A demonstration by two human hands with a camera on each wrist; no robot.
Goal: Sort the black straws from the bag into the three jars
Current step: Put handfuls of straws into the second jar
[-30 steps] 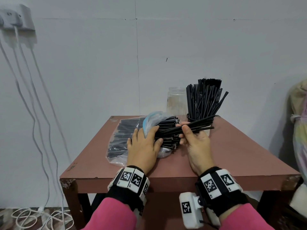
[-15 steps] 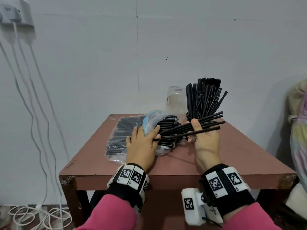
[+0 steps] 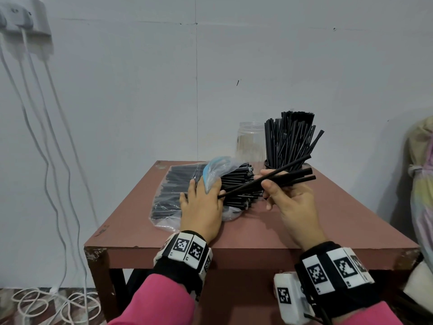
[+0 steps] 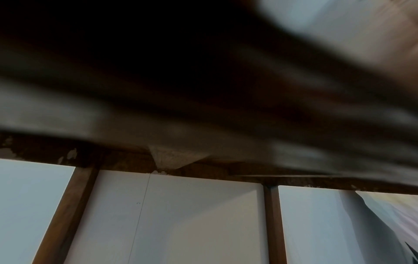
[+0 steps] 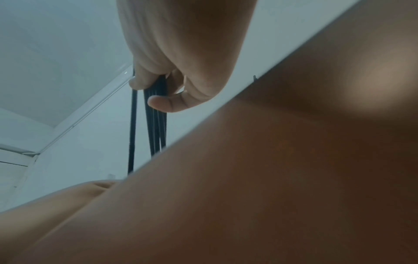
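- right hand pinches a few black straws, lifted off the surface — just in front of the filled jar
- left hand flat, fingers straight, pressing the bag of straws down
- empty jar behind

Two jars, one bag, two hands.

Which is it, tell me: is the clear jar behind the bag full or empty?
Empty, as far as visible: the clear jar stands upright, see-through, no straws inside, unlike the packed jar beside it.
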